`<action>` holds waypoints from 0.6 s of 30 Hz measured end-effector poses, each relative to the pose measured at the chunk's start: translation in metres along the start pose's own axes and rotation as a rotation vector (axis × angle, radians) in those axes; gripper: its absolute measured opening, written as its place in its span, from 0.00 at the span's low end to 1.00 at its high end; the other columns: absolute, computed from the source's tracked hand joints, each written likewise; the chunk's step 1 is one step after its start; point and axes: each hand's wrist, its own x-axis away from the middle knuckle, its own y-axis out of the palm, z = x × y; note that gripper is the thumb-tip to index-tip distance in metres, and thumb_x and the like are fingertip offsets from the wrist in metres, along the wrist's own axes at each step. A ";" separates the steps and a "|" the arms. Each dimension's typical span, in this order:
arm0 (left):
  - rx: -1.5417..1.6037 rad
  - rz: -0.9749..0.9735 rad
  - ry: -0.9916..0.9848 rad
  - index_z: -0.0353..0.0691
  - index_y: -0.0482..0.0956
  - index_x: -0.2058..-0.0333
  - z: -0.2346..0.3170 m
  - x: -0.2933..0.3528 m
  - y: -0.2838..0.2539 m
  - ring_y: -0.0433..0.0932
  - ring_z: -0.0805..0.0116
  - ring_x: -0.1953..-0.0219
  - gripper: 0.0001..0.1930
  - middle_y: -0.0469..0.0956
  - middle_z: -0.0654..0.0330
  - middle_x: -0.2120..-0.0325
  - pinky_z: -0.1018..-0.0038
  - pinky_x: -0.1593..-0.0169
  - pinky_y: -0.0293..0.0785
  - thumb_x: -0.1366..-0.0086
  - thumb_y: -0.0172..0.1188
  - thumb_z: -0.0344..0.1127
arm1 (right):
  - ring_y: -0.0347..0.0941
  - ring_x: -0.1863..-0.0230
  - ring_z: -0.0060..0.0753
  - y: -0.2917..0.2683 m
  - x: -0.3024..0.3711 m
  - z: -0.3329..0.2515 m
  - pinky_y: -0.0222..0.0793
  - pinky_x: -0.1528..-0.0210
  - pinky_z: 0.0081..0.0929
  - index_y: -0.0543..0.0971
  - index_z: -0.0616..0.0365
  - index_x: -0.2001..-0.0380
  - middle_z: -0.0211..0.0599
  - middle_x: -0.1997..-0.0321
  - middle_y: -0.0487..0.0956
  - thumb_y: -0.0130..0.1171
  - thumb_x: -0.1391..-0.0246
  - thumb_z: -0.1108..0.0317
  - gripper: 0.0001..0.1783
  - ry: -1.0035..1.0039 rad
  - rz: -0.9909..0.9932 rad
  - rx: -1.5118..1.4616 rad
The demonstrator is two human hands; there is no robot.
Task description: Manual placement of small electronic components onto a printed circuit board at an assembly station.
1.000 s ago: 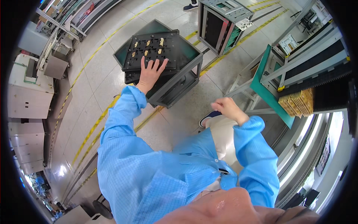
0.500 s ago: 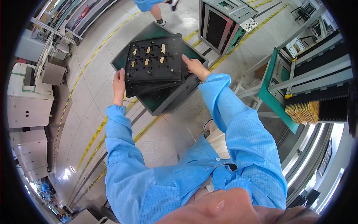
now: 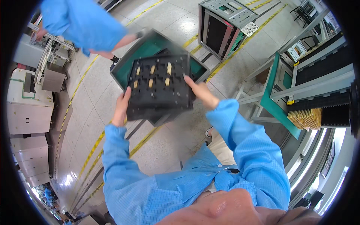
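A stack of flat black plates (image 3: 161, 99), the top one bearing several small cream-yellow pieces, is held between my hands. My left hand (image 3: 122, 105) grips its left edge and my right hand (image 3: 200, 92) its right edge, fingers partly hidden underneath and blurred. Beneath and beyond the stack is a grey box with a green inside (image 3: 129, 60). Another dark plate shows inside the box behind the stack. How many plates I hold, I cannot tell.
A person in blue clothing (image 3: 84, 28) passes close by at the far left. A metal rack (image 3: 221, 30) stands beyond the box. At right is a frame with a green shelf (image 3: 272, 86) and a row of yellow boards (image 3: 305, 118). White cabinets (image 3: 30, 107) line the left.
Both my hands have drawn the black stack toward me, uncovering more of the box's green inside. The other person has come much nearer at the far left.
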 end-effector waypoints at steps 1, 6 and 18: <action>-0.025 0.019 0.012 0.28 0.75 0.47 -0.012 0.014 -0.005 0.78 0.70 0.52 0.31 0.80 0.55 0.52 0.72 0.45 0.72 0.30 0.57 0.56 | 0.77 0.51 0.48 -0.002 0.026 0.000 0.71 0.51 0.35 0.80 0.79 0.58 0.57 0.56 0.81 0.54 0.50 0.23 0.54 -0.004 0.012 -0.007; -0.236 0.156 0.118 0.32 0.70 0.40 -0.082 0.078 -0.024 0.73 0.68 0.43 0.31 0.75 0.56 0.43 0.69 0.39 0.67 0.27 0.52 0.55 | 0.79 0.56 0.38 -0.012 0.077 0.037 0.73 0.54 0.30 0.79 0.79 0.54 0.51 0.56 0.82 0.55 0.48 0.25 0.53 0.094 -0.121 0.032; 0.273 -0.078 -0.039 0.35 0.63 0.34 -0.062 0.064 -0.041 0.68 0.58 0.37 0.35 0.65 0.54 0.34 0.64 0.33 0.64 0.27 0.47 0.58 | 0.79 0.49 0.54 0.067 0.090 0.053 0.73 0.46 0.39 0.76 0.74 0.49 0.58 0.54 0.81 0.63 0.54 0.29 0.52 -0.057 0.266 -0.207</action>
